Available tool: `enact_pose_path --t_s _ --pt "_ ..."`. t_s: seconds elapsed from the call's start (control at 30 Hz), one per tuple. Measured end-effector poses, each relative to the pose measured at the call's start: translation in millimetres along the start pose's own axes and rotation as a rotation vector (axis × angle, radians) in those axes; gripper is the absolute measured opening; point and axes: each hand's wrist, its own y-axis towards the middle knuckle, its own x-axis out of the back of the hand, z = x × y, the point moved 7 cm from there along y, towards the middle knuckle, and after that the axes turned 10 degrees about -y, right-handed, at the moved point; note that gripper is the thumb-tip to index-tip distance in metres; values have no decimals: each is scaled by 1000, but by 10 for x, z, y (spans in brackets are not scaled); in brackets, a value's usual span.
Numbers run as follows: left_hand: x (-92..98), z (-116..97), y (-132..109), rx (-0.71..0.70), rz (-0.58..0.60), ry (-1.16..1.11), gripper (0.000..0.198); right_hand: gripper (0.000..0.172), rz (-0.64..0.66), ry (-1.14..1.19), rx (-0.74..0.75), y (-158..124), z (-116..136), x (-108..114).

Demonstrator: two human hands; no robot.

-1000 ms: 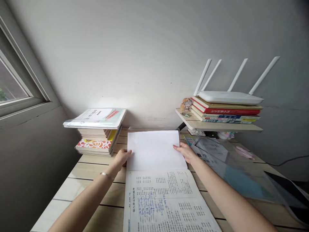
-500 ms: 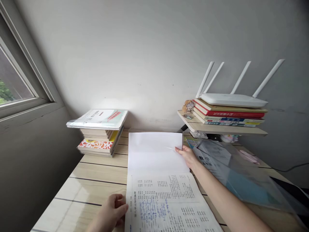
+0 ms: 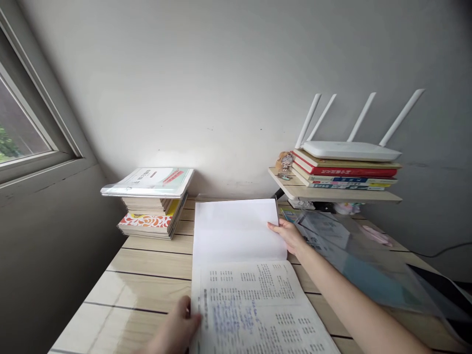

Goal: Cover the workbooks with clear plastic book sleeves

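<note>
An open booklet (image 3: 239, 275) lies on the wooden desk (image 3: 147, 285), its far page blank white and its near page printed with blue handwriting. My right hand (image 3: 289, 235) rests with fingers on the right edge of the blank page. My left hand (image 3: 177, 328) is low in view at the booklet's left edge, its fingers touching the near printed page. Whether either hand pinches the paper is unclear.
A stack of books (image 3: 149, 204) stands at the back left. At the back right a small shelf (image 3: 339, 194) carries books and a white router (image 3: 348, 150). Clear plastic sleeves (image 3: 354, 255) lie right of the booklet, a dark tablet (image 3: 442, 290) at the far right. A window (image 3: 22, 132) is on the left.
My left hand has drawn back from the blank page's left edge toward me, down to the near printed page. My right hand has stayed at the right edge.
</note>
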Motion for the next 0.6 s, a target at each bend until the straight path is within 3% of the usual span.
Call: enact_pose_path --t_s 0.07,0.17,0.27,0.43,0.6 --pt "145 -351 126 -26 -7 156 19 26 -25 -11 -13 -96 27 91" --pt "448 -1085 311 -301 -142 559 4 25 -78 -8 -59 -376 32 233" --pt "523 -1547 471 -483 -180 915 14 28 -115 18 -163 -796 -59 315" --pt "279 -1769 748 -506 -170 1085 20 37 -50 85 -290 -1444 -410 312" --pt "-109 -1899 940 -562 -233 1157 23 47 -101 183 -388 -1741 -748 443"
